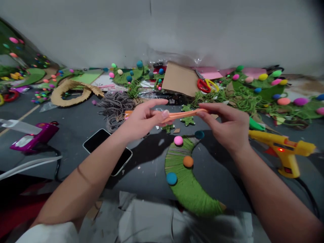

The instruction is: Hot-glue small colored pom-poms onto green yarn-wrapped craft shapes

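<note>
A stretched orange clay strip, which looks soft, runs between my two hands above the table. My left hand is closed on one end with the thumb on top, its index finger pointing out. At the other end my right hand pinches the strip between thumb and fingertips. Below them lies a curved green yarn-wrapped form with a pink ball, an orange ball and blue balls on it. Small green star-like pieces lie just behind the strip.
A yellow glue gun with a lit red light stands at right, a purple glue gun at left. A phone lies under my left forearm. Grey yarn, a cardboard ring, scissors and cardboard sit farther back.
</note>
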### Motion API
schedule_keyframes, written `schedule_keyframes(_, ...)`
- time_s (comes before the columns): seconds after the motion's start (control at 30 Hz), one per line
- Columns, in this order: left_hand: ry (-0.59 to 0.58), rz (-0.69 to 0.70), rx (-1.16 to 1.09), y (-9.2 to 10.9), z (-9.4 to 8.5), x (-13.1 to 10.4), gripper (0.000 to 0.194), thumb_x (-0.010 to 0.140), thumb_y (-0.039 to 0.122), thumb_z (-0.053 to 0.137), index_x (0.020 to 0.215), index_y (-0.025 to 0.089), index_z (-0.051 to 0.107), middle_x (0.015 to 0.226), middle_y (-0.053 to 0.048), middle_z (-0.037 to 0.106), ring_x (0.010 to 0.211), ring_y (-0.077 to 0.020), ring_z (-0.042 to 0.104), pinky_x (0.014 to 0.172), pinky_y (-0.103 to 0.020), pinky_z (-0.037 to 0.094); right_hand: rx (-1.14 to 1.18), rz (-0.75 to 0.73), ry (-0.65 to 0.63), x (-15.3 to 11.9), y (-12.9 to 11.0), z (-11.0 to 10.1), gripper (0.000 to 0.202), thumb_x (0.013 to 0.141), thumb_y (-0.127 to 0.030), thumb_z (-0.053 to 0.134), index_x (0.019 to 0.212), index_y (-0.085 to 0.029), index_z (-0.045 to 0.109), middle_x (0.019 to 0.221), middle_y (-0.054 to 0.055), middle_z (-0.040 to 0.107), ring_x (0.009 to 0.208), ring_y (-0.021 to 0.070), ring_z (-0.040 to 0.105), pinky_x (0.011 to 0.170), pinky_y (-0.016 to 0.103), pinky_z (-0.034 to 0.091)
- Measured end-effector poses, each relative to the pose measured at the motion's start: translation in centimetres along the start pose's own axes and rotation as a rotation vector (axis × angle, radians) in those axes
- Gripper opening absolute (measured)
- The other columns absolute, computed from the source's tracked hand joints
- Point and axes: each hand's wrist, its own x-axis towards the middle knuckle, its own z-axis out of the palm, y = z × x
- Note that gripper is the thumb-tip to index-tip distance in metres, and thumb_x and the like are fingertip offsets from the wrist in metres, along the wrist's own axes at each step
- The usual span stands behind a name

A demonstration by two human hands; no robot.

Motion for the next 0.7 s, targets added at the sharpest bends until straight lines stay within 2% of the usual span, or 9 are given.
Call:
schedule_keyframes(0.1, -0.034, -0.07, -0.161, 0.1, 0.5, -0.2, 0.066, 0.094, 0.057, 0.074, 0.144, 0.017, 0.059, 0.121, -0.013, 0.079, 0.107, -0.0267, 0.079, 0.096, -0.039, 0.062, 0.098, 0.009, -0.021, 0.0, -0.4, 0.1, 0.034, 0.088, -0.025, 0.082, 0.121, -0.028, 0.079, 0.12, 0.007, 0.079, 0.104, 0.0246, 0.076, 0.087, 0.039, 0.065)
schedule_keyframes(0.2, -0.167, -0.092, -0.277, -0.1, 1.2, -0.7, 0.076, 0.091, 0.059, 0.076, 0.152, 0.02, 0.051, 0.132, -0.014, 0.075, 0.118, -0.026, 0.075, 0.102, -0.038, 0.06, 0.1, -0.085, -0.152, -0.5, -1.2, 1.1, 0.043, 0.086, -0.028, 0.085, 0.127, -0.027, 0.075, 0.131, 0.009, 0.075, 0.12, 0.0271, 0.071, 0.1, 0.042, 0.06)
schedule_keyframes(0.3, -0.246, -0.058, -0.186, -0.7, 1.7, -1.1, 0.088, 0.088, 0.043, 0.084, 0.161, 0.022, 0.038, 0.129, -0.012, 0.076, 0.116, -0.0226, 0.074, 0.104, -0.035, 0.058, 0.068, -0.164, -0.288, -1.1, -1.7, 2.1, 0.039, 0.09, -0.028, 0.082, 0.128, -0.023, 0.075, 0.123, 0.009, 0.079, 0.112, 0.0239, 0.075, 0.099, 0.038, 0.059)
schedule_keyframes(0.4, -0.199, -0.004, 0.038, -1.0, 1.8, -1.2, 0.083, 0.091, 0.041, 0.081, 0.16, 0.021, 0.041, 0.113, -0.009, 0.081, 0.106, -0.0229, 0.077, 0.098, -0.036, 0.059, 0.044, -0.189, -0.333, -1.3, -1.7, 2.2, 0.025, 0.094, -0.023, 0.076, 0.119, -0.021, 0.077, 0.11, 0.006, 0.083, 0.099, 0.021, 0.077, 0.09, 0.033, 0.06)
schedule_keyframes(0.53, -0.149, 0.054, 0.125, -0.9, 1.2, -1.0, 0.068, 0.094, 0.047, 0.076, 0.153, 0.022, 0.051, 0.109, -0.009, 0.082, 0.102, -0.0265, 0.079, 0.091, -0.037, 0.063, 0.003, -0.168, -0.29, -0.9, -1.1, 1.2, 0.016, 0.095, -0.022, 0.074, 0.109, -0.024, 0.08, 0.102, 0.003, 0.084, 0.089, 0.0185, 0.078, 0.082, 0.03, 0.06)
schedule_keyframes(0.63, -0.117, 0.052, 0.093, -0.6, 0.4, -0.6, 0.066, 0.093, 0.045, 0.078, 0.149, 0.02, 0.054, 0.107, -0.01, 0.082, 0.097, -0.0247, 0.081, 0.09, -0.036, 0.064, -0.022, -0.061, -0.174, -0.2, -0.2, 0.2, 0.014, 0.091, -0.026, 0.079, 0.104, -0.024, 0.082, 0.096, 0.003, 0.084, 0.083, 0.019, 0.077, 0.078, 0.031, 0.061)
schedule_keyframes(0.7, -0.105, 0.044, 0.087, -0.4, -0.1, -0.4, 0.069, 0.09, 0.043, 0.081, 0.148, 0.018, 0.054, 0.112, -0.012, 0.081, 0.101, -0.0248, 0.08, 0.092, -0.036, 0.063, -0.027, 0.002, -0.1, 0.1, 0.3, -0.2, 0.016, 0.089, -0.028, 0.082, 0.104, -0.024, 0.083, 0.098, 0.004, 0.083, 0.083, 0.0204, 0.077, 0.078, 0.033, 0.063)
